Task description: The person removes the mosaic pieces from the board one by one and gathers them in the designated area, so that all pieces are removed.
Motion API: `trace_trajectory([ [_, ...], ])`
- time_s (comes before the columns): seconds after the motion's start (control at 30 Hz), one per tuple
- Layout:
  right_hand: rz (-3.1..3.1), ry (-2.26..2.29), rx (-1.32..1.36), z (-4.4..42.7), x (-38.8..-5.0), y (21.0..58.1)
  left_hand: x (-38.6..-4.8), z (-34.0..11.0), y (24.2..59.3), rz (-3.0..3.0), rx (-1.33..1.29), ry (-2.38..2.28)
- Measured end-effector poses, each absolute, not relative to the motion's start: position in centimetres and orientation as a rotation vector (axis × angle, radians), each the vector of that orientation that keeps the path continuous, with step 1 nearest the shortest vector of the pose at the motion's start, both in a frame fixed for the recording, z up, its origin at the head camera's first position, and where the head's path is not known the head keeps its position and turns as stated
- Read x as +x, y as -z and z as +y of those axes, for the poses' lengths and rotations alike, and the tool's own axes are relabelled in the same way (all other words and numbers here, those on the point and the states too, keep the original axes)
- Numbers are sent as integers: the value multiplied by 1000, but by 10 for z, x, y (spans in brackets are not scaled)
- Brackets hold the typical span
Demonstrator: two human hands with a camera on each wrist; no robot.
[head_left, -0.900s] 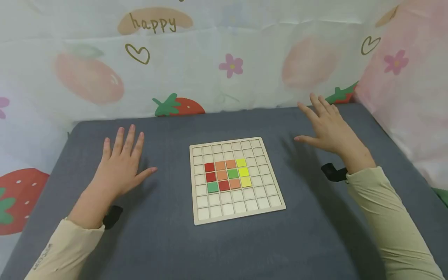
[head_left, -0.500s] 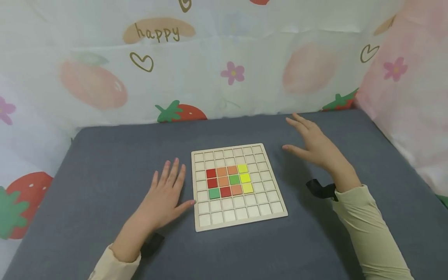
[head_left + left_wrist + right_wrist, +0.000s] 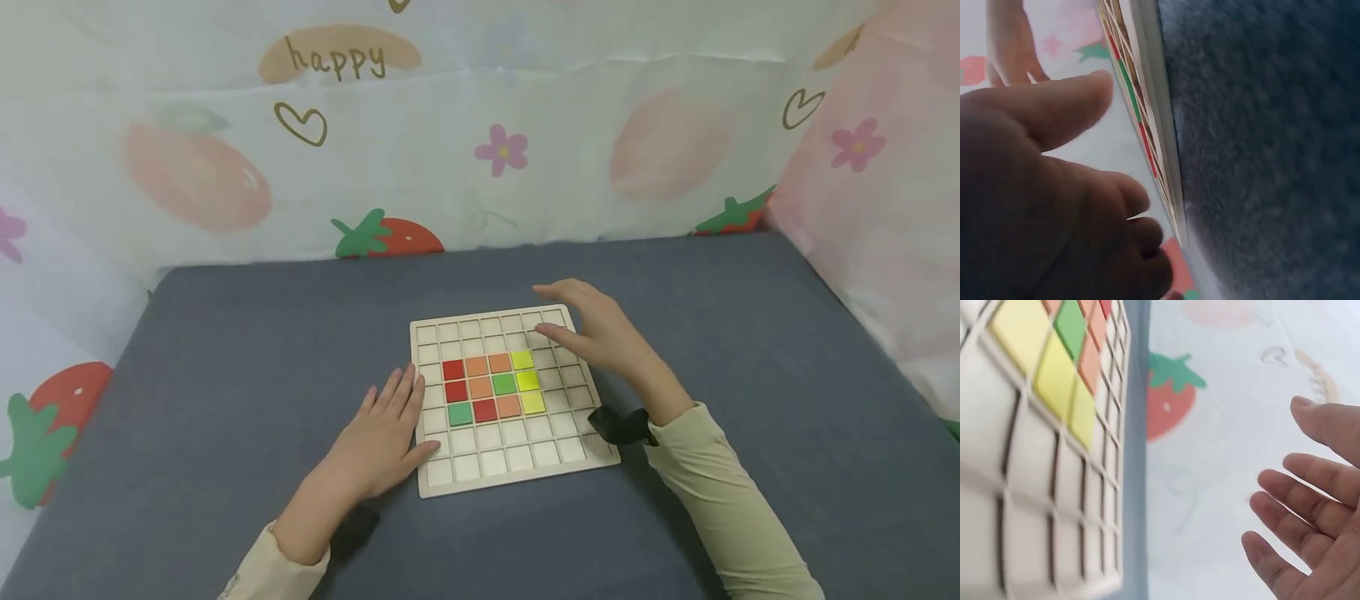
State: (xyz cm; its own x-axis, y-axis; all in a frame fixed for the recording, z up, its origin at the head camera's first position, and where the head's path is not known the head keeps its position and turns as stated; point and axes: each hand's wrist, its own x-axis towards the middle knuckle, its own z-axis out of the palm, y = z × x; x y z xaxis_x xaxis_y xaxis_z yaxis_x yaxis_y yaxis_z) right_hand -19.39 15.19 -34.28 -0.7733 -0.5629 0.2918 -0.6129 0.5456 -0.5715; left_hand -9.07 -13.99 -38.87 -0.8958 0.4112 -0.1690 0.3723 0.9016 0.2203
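At the near edge of the table (image 3: 210,392), which is covered in dark grey cloth, a pale sleeve (image 3: 273,567) and a second pale sleeve (image 3: 723,496) come in from the lower left and the lower right, each with a black wrist device (image 3: 621,426) at its cuff. Beyond the cuff, the left hand (image 3: 375,446) lies palm down with straight fingers, holding nothing; its fingertips and thumb overlap the left rim of a square wooden grid board (image 3: 517,481), though whether they touch it I cannot tell. The board lies flat in the middle of the table, slightly turned. Its nearest cells are bare; further in sits a block of coloured tiles (image 3: 480,388) in three rows of four: green, red, orange, yellow in the nearest row, then red, orange, green, yellow, and red, orange, orange, yellow in the farthest. Past these, the right hand (image 3: 600,329) hangs above the board's far right corner, thumb well apart from the loosely extended fingers, with nothing in its hold. Behind the table hangs a white printed backdrop (image 3: 570,108) bearing a red strawberry (image 3: 411,237), a pink flower (image 3: 503,151) and the word "happy" (image 3: 337,58).
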Motion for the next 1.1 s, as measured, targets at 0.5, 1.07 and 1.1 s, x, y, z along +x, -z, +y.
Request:
trace_trajectory([
  [0.5,-2860,-1236,1159,88,-204,375,-91,-141,392,2812,614,-315],
  [1.07,-2935,-962,1329,60,-214,391,-87,-141,393,2827,628,-340],
  [1.1,-2937,-934,1335,59,-214,391,-87,-141,393,2826,633,-341],
])
